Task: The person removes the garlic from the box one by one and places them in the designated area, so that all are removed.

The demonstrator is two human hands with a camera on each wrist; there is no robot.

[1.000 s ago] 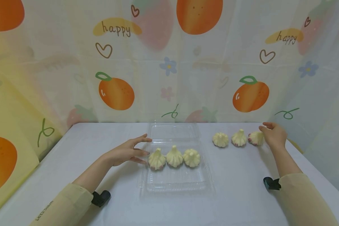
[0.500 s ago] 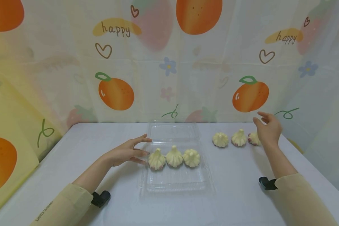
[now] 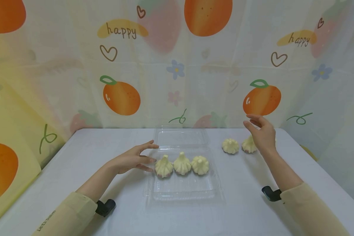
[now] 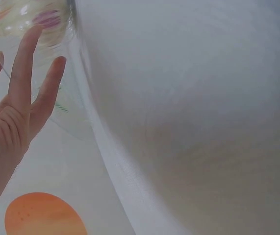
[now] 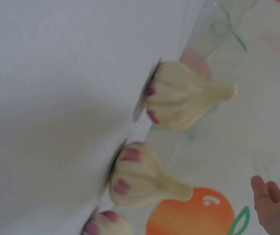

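Fruit-printed curtain (image 3: 153, 75), white tabletop (image 3: 236, 203); garlic bulbs (image 3: 182, 164) (three in clear plastic box (image 3: 183, 187)); both hands (image 3: 129, 160) (image 3: 265, 135) relaxed, unclenched.

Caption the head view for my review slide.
Three garlic bulbs sit in a clear container, left hand at its side, right hand near more bulbs on the table.

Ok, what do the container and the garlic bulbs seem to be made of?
Container: probably clear plastic, glossy; its ridged edges catch light.
Garlic bulbs: smooth, matte, without visible papery skin; perhaps moulded foam or plastic, though real garlic isn't ruled out.
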